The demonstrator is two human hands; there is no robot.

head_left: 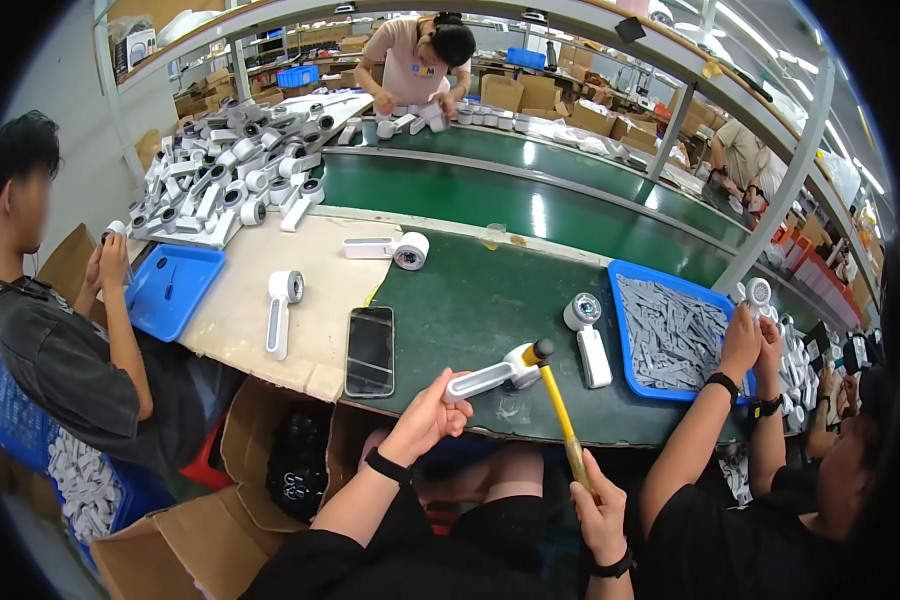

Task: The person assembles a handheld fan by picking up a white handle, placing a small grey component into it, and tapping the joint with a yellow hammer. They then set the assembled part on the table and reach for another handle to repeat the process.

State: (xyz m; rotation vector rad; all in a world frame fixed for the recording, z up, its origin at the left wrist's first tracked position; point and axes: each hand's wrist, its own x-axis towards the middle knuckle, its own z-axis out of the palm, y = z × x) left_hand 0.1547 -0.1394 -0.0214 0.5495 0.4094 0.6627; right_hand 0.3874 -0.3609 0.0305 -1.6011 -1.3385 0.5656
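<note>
My left hand point(428, 422) grips the handle of a white handheld fan point(480, 381) just above the near edge of the green work surface. Held in my right hand point(600, 508) is a hammer point(558, 405) with a yellow handle and a black-tipped head. The hammer head overlaps the round end of the fan; whether they touch I cannot tell. Another white fan point(592, 352) lies to the right with its round end open. Farther left lie a fan pointing sideways point(375, 248) and one pointing toward me point(278, 325). A dark-screened phone point(370, 350) lies near my left hand.
A blue tray point(618, 300) of grey strips stands right; another blue tray point(202, 290) with a screwdriver point(172, 282) is left. Many fans point(235, 165) are heaped behind it. Co-workers sit on both sides, and one works across the green belt point(420, 190). A cardboard box point(245, 440) stands below.
</note>
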